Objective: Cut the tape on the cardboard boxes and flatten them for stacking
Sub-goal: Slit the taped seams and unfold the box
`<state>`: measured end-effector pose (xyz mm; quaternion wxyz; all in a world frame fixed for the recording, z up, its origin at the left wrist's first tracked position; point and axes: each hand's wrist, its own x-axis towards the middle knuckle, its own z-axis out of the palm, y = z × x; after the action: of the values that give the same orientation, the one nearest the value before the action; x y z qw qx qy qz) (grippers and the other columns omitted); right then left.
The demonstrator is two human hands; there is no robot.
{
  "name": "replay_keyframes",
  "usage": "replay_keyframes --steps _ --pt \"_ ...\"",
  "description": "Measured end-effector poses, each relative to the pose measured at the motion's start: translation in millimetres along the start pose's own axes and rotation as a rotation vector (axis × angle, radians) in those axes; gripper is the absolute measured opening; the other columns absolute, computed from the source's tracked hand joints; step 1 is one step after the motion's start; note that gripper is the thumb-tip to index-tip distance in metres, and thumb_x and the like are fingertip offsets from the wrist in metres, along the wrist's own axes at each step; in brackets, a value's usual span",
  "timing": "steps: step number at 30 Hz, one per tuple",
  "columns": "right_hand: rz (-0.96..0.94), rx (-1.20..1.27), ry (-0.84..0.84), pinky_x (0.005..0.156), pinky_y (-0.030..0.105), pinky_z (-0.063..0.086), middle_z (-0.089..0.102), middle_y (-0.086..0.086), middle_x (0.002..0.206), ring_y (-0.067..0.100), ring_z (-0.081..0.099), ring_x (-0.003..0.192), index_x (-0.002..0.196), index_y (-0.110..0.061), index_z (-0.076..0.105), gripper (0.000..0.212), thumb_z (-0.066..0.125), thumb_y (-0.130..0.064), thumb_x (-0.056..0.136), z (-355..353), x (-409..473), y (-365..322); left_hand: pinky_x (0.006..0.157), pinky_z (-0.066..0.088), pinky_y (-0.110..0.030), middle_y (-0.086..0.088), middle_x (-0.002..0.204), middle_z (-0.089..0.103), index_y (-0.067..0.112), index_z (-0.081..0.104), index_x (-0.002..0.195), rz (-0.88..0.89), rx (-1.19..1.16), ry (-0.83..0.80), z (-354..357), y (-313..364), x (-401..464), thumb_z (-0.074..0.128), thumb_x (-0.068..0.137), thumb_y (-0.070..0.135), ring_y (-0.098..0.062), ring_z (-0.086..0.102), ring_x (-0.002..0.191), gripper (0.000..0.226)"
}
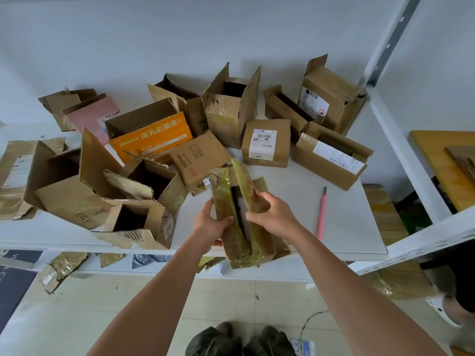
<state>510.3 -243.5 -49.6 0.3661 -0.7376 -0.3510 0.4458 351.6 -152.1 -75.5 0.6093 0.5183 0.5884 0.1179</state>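
Brown tape-wrapped box (241,217): held upright over the near edge of the surface (295,201), long axis running away from the person. Left hand (214,224) fingers clamped on left flap, right hand (270,214) on right flap; slit between.

White wall (102,34) — tiled floor (144,304)
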Motion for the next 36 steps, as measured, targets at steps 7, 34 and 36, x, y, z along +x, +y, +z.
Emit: replay_keyframes --steps 7,34,36 --pt "0.235 0.507 -0.005 0.060 0.028 0.055 0.073 0.002 0.091 0.019 0.071 0.080 0.099 -0.020 0.071 0.009 0.064 -0.022 0.095 -28.6 -13.3 30.9 0.052 0.056 -0.034 -0.002 0.113 0.063 0.038 0.034 0.147 -0.022 0.000 -0.022 -8.2 -0.7 0.0 0.075 0.086 0.019 -0.024 0.066 0.091 0.077" --pt "-0.202 -0.444 0.257 0.059 0.015 0.030 0.045 -0.015 0.066 0.002 0.046 0.065 0.089 -0.012 0.069 0.023 0.070 -0.034 0.089 1.4 -19.1 19.9 0.054 0.057 -0.030 -0.006 0.089 0.064 0.010 0.059 0.097 0.006 0.691 0.045 18.3 34.6 -15.0 0.077 0.075 0.051 -0.021 0.065 0.075 0.050" --pt "-0.213 -0.435 0.251 0.062 0.018 0.031 0.040 -0.017 0.064 0.001 0.042 0.063 0.088 -0.011 0.068 0.021 0.071 -0.032 0.089 0.8 -17.7 20.7 0.063 0.061 -0.034 -0.008 0.095 0.067 0.010 0.059 0.100 -0.014 0.504 -0.022 10.7 34.1 -13.2 0.075 0.077 0.042 -0.023 0.069 0.082 0.043"
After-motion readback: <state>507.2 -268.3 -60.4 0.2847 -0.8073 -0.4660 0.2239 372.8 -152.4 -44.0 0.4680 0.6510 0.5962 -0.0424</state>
